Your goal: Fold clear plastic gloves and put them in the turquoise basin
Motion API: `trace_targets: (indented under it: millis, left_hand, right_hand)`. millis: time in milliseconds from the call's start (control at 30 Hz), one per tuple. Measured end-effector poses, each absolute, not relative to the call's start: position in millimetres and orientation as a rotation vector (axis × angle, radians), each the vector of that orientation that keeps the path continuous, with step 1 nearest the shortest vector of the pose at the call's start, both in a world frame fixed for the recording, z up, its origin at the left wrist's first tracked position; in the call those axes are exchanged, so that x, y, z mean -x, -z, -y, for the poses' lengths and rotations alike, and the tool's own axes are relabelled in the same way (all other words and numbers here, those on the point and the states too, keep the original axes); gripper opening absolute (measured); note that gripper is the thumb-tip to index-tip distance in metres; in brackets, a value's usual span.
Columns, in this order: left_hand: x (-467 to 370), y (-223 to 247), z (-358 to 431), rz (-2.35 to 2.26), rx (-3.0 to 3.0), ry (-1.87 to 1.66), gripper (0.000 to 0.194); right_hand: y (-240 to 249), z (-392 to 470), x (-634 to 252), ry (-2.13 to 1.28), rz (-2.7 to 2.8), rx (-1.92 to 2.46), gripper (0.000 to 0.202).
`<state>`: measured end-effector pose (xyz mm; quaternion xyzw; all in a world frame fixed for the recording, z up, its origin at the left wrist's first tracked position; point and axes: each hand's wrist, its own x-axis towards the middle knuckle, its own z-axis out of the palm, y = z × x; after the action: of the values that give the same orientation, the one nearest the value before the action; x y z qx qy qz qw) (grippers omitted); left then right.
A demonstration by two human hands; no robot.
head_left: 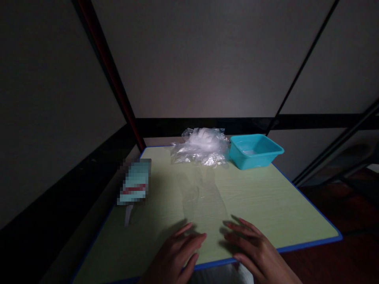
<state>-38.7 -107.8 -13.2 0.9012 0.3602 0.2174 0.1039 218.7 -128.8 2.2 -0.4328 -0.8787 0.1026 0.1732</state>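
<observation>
The surface (284, 201) carries clear plastic bags (204, 146) at the back, left of the blue basin (256, 152). A thin transparent glove (203, 195) lies flat before 2 hands, left (180, 250) and right (251, 246), each grip open and empty.

Beyond the right hand (259, 250): basin (254, 152) plain turquoise | tabletop (266, 205) pale yellow-green, faint streaks, blue edge | glove (204, 197) colourless
</observation>
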Motion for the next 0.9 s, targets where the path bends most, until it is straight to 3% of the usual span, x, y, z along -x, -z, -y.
trace_targets:
  millis: [267, 433, 633, 900]
  left_hand:
    - [43, 3, 102, -1.175, -2.554, -0.616, 0.039]
    - [18, -3, 61, -1.292, -2.678, -0.537, 0.044]
    - [8, 13, 31, -1.257, -2.891, -0.384, 0.046]
    - [10, 25, 30, -1.253, -2.937, -0.272, 0.051]
  right_hand:
    - [-19, 125, -207, -0.329, 2.530, 1.148, 0.033]
    - [-21, 71, -194, -0.378, 2.471, 1.240, 0.046]
    - [8, 16, -183, -0.273, 2.655, 1.184, 0.068]
    - [22, 12, -187, -0.244, 2.718, 1.176, 0.075]
